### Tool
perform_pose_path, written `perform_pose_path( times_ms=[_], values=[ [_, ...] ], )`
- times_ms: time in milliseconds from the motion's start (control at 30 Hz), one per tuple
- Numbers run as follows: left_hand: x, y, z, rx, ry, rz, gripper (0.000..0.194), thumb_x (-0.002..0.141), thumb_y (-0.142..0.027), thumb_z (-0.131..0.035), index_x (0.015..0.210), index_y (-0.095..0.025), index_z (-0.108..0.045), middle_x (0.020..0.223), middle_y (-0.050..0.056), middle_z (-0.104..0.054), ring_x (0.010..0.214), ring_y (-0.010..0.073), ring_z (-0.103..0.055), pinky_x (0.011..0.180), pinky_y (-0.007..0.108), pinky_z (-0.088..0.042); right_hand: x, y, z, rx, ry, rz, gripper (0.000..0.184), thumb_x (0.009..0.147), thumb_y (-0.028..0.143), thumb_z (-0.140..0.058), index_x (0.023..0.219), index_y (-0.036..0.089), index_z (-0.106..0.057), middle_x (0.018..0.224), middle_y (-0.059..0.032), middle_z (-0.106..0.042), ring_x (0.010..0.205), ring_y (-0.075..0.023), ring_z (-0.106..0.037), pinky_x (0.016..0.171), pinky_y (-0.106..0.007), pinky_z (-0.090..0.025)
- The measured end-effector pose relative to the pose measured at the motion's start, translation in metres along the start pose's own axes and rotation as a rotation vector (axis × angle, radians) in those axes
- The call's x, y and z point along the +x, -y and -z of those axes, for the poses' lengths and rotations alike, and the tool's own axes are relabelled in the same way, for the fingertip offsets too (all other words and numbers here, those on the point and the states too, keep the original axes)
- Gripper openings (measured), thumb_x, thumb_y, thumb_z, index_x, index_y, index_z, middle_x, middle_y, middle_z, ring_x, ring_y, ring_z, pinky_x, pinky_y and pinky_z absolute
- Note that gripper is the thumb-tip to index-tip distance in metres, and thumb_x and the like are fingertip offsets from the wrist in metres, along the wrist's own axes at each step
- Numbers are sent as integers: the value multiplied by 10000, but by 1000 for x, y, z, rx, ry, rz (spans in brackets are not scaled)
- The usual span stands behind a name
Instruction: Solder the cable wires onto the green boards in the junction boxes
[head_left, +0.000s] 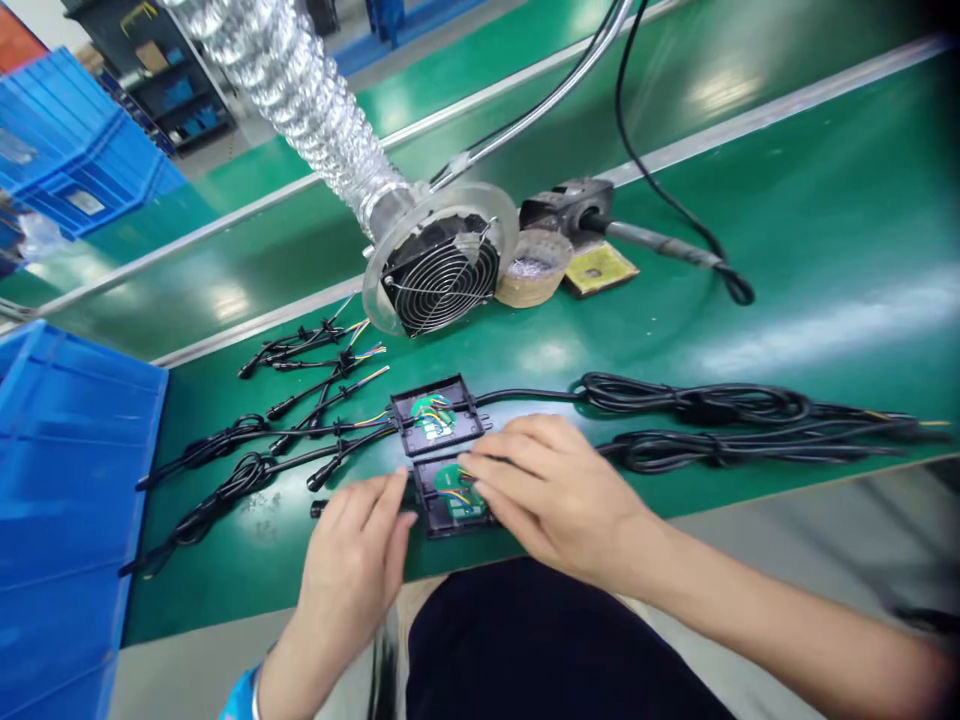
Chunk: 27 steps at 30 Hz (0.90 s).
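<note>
Two open black plastic boxes lie side by side near the bench's front edge, each holding a round green circuit board with thin coloured wires. My left hand (356, 545) is closed at the left edge of the nearer box (442, 525), its fingers pinched on a black cable that mostly hides beneath them. A black connector end (319, 508) sticks out left of this hand. My right hand (562, 490) is closed over the nearer box's right edge, fingertips on the black cable where it enters; they cover part of the circuit board (456, 490). Behind it lies the farther box (405, 432), untouched.
Coiled black cables (690, 400) stretch right; shorter cables (225, 440) with connectors lie left. A fume extractor fan (442, 280) stands behind the boxes, beside a tape roll (529, 290), yellow sponge (611, 268) and soldering iron (660, 242). A blue bin (67, 500) borders the left.
</note>
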<state>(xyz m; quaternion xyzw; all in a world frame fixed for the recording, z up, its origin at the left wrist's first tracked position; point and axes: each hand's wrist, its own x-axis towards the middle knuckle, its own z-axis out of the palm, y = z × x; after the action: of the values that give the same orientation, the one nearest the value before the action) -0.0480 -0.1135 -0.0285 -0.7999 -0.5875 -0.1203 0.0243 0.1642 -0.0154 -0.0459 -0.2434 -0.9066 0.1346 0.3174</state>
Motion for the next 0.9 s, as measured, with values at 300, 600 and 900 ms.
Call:
perform_pose_path(
  times_ms=[300,600,900],
  values=[
    [5,-45,-30,168,-24,-88,369,925,-155,-441,1236,-13,-579,1210,159,-658,1110,265,-565,954,395,-409,-28,2,-7,-110,134,29,365,957,305,-491,1215,77,-614,1181,-124,-673,1083,-262,-511,919,-442,-345],
    [21,-33,-15,-37,127,-14,423,868,-269,-529,1249,-93,-576,1155,153,-668,1025,290,-605,869,444,-457,-14,-1,-2,-68,204,-34,418,905,406,-582,1150,74,-653,1117,-146,-661,1064,-299,-491,863,-446,-389],
    [49,-18,-29,-5,111,9,882,866,-520,-528,1480,26,-209,1494,291,-378,1416,387,-326,1124,556,-278,32,-29,-8,-23,247,-46,392,966,270,-456,1270,61,-587,1320,-142,-615,1208,-340,-450,931,-528,-385]
  ],
)
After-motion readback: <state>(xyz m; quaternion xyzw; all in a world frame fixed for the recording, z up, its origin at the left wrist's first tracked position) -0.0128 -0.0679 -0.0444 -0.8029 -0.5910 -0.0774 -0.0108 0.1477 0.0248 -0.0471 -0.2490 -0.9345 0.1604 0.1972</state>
